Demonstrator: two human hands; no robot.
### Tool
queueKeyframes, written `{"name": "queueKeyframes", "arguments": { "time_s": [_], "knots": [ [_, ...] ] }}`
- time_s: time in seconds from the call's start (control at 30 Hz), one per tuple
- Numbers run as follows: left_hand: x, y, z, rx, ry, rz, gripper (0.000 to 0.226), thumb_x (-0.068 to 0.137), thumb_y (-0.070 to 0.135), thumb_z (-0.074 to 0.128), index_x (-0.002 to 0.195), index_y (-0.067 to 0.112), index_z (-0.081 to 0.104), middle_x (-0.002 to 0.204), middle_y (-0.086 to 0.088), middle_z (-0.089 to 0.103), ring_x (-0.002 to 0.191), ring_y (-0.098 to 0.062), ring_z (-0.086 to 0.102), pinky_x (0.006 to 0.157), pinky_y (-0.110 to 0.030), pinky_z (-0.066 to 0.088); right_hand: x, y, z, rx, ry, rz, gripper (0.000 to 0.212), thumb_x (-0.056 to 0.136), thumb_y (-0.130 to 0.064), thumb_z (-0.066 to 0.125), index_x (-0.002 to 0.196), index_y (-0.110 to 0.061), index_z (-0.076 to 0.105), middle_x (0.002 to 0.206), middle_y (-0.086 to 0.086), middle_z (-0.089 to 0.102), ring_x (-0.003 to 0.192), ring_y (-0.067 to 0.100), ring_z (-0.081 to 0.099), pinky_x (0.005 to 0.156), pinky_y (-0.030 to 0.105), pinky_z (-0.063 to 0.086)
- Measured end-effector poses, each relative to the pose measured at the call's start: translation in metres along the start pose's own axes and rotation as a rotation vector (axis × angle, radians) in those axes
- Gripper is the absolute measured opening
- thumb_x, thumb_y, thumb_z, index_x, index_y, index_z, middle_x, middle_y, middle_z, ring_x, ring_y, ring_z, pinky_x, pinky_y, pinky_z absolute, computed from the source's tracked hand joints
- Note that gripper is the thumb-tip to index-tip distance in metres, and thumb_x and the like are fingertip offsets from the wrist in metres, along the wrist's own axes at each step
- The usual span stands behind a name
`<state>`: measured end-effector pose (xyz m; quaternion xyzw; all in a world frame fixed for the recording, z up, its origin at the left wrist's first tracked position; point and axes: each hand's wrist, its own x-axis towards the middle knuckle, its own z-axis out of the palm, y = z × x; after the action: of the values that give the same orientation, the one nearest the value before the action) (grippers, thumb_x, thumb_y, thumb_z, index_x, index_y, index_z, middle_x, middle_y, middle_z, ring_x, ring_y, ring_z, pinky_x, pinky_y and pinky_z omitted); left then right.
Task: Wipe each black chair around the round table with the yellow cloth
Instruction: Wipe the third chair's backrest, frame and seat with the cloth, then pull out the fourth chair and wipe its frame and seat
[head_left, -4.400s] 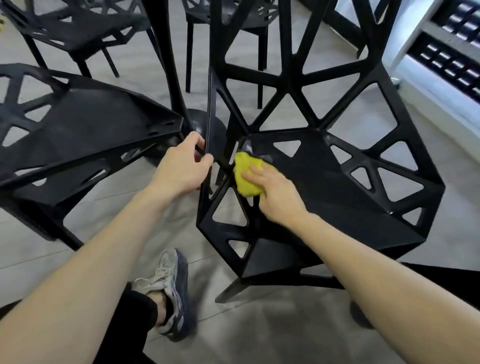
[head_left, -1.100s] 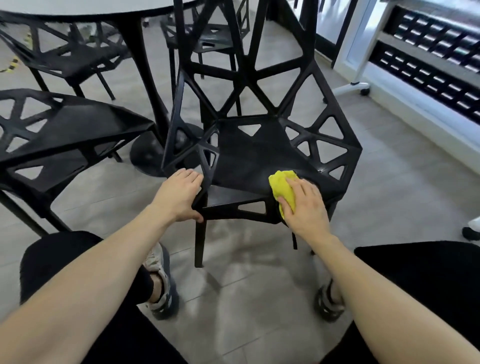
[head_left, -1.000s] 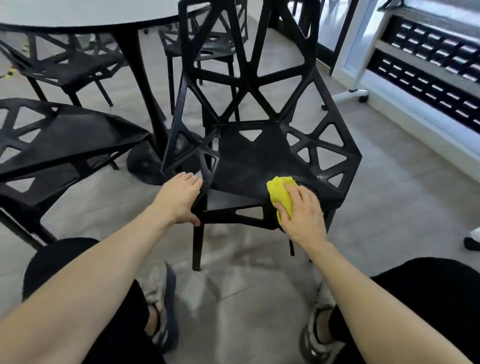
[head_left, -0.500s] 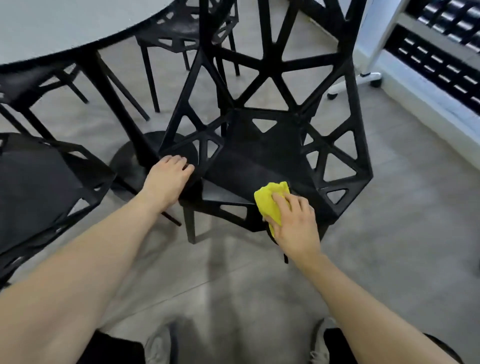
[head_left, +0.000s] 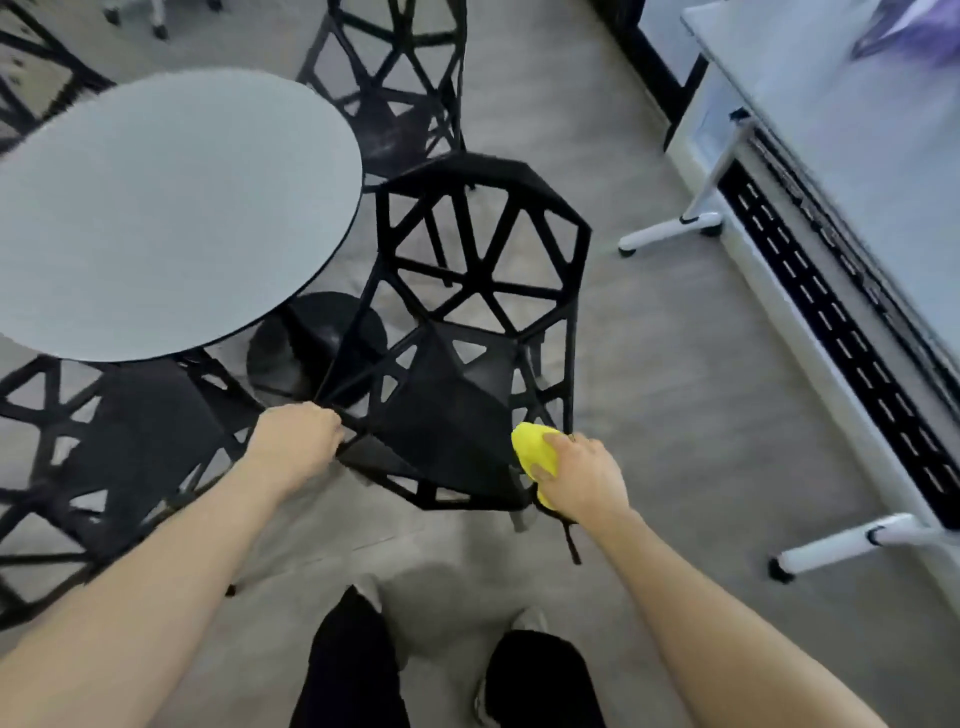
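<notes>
Beside round table, left hand grips black chair, right hand presses yellow cloth on its edge

The cloth is bright yellow, plain, without any pattern. The nearest chair is black, and its back and sides form a lattice of triangle-shaped openings. The chair at the left is black with the same triangle lattice, and the far chair too. The round table has a plain pale grey top with a thin dark edge; its round base is black. The floor is grey-beige. At the right, the long table is pale grey with white legs, and beside it a black strip carries rows of short white dashes. The trousers are black.
</notes>
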<state>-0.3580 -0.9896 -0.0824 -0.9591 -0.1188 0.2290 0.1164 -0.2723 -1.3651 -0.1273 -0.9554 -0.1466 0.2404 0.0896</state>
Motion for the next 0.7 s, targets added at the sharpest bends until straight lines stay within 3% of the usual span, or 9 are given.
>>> {"name": "queueKeyframes", "arguments": {
  "time_s": [0.07,0.17,0.27,0.4,0.47,0.57,0.7],
  "knots": [
    [0.002,0.012,-0.026,-0.056,-0.019,-0.014,0.022,0.102,0.032,0.052,0.083,0.025,0.060,0.086,0.004,0.068,0.085,-0.026,0.070,0.072,-0.038,0.060,0.015,0.011,-0.049,-0.039,0.000,-0.035,0.052,0.098,-0.053,0.058,0.143,-0.025,0.057,0.122,0.008,0.066,0.115,0.035,0.059,0.092,0.043,0.052],
    [0.019,0.032,-0.056,-0.105,-0.011,-0.008,0.016,0.098,0.021,0.049,0.106,0.028,0.061,0.099,0.003,0.069,0.089,-0.027,0.069,0.067,-0.036,0.052,0.042,0.022,-0.110,-0.092,-0.073,-0.120,0.054,0.100,-0.052,0.057,0.145,-0.023,0.056,0.129,0.011,0.066,0.120,0.037,0.058,0.096,0.046,0.052],
    [0.059,0.056,-0.072,-0.227,-0.011,-0.003,0.023,0.101,0.024,0.045,0.114,0.026,0.064,0.108,0.001,0.073,0.090,-0.027,0.068,0.066,-0.036,0.050,0.076,0.033,-0.158,-0.191,-0.111,-0.209,0.056,0.098,-0.056,0.059,0.147,-0.028,0.054,0.135,0.005,0.065,0.123,0.034,0.058,0.099,0.045,0.052],
    [0.114,0.087,-0.103,-0.297,-0.075,0.058,0.025,0.106,0.031,0.046,0.116,0.025,0.068,0.115,-0.002,0.072,0.097,-0.028,0.069,0.078,-0.038,0.058,0.116,0.052,-0.203,-0.263,-0.089,-0.261,0.060,0.096,-0.058,0.061,0.147,-0.027,0.056,0.140,0.003,0.064,0.127,0.032,0.057,0.107,0.046,0.048],
    [0.131,0.103,-0.121,-0.320,-0.052,0.072,0.025,0.107,0.032,0.046,0.120,0.024,0.067,0.118,-0.004,0.071,0.100,-0.030,0.069,0.076,-0.038,0.055,0.136,0.059,-0.223,-0.287,-0.114,-0.292,0.062,0.094,-0.056,0.064,0.149,-0.028,0.054,0.140,0.002,0.063,0.127,0.032,0.057,0.106,0.044,0.048],
    [0.150,0.124,-0.134,-0.364,-0.041,0.028,0.024,0.107,0.033,0.047,0.123,0.025,0.064,0.117,-0.004,0.070,0.102,-0.030,0.069,0.072,-0.038,0.050,0.180,0.065,-0.249,-0.342,-0.145,-0.372,0.063,0.092,-0.055,0.068,0.149,-0.031,0.054,0.141,-0.001,0.063,0.127,0.029,0.057,0.106,0.043,0.048],
    [0.174,0.152,-0.132,-0.457,-0.076,-0.122,0.021,0.104,0.029,0.050,0.116,0.021,0.065,0.114,-0.004,0.069,0.104,-0.031,0.070,0.083,-0.042,0.059,0.264,0.064,-0.281,-0.457,-0.125,-0.636,0.057,0.092,-0.052,0.066,0.144,-0.031,0.058,0.140,-0.001,0.061,0.128,0.029,0.055,0.104,0.046,0.050]
  ]
}}
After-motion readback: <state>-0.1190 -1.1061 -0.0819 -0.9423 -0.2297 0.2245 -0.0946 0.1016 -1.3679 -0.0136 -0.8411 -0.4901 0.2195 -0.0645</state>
